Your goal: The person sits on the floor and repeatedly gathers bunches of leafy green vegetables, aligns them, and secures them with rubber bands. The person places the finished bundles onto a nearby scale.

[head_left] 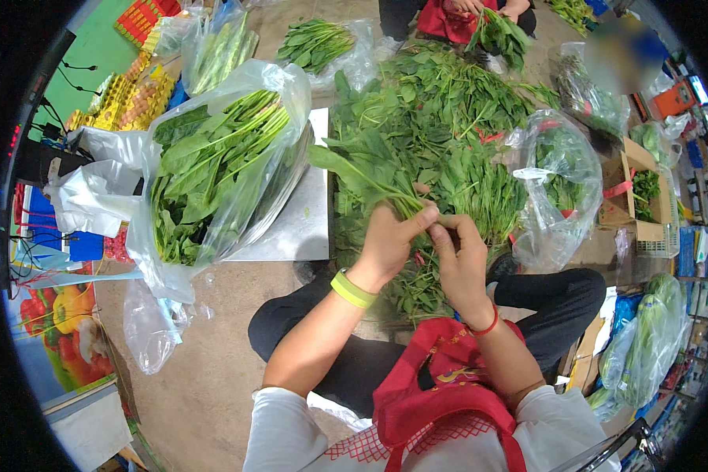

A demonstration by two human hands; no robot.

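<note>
My left hand (397,236) is closed round the stems of a small bunch of long-leaved greens (354,173), whose leaves point up and left. Just to its right, my right hand (456,256) has its fingers closed at the lower stem ends of the same bunch; its fingertips are partly hidden. Beneath both hands spreads a large heap of loose leafy greens (440,114). Left of the heap, a clear plastic bag full of greens (204,165) rests on a metal surface (279,236). To the right lies another clear bag (558,189) with greens inside.
Another person's hands (511,12) hold greens at the top. Yellow egg trays (138,102) and white plastic (94,173) are at left, above a loose bag (149,322). A cardboard box (649,236) and bagged vegetables (645,338) are at right. My crossed legs (558,299) border the heap.
</note>
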